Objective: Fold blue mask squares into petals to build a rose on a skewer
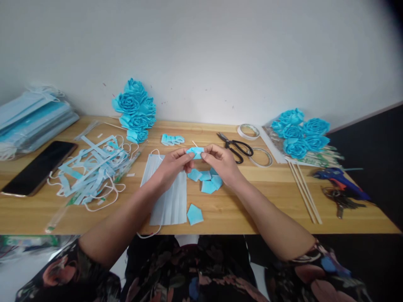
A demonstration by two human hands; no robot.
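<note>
Between my two hands is a small blue fabric piece (195, 152), raised over the middle of the table. My left hand (176, 162) pinches its left end, and my right hand (218, 160) pinches the right end. A thin stick tip (194, 143) shows just behind it. Below my hands lie several cut blue fabric pieces (208, 186), partly overlapping. One five-sided blue piece (195, 214) rests apart near the front edge. A pleated face mask (170, 197) lies flat under my left forearm. Behind my left hand sits a row of folded blue pieces (172, 139).
Black-handled scissors (237, 147) and tape rolls (248, 131) lie right of my hands. Farther right are blue fabric roses (296, 134), wooden sticks (304, 193), a glue gun (341, 181) and keys (341, 201). Left are more roses (135, 109), mask scraps (94, 167), a phone (39, 167) and stacked masks (34, 119).
</note>
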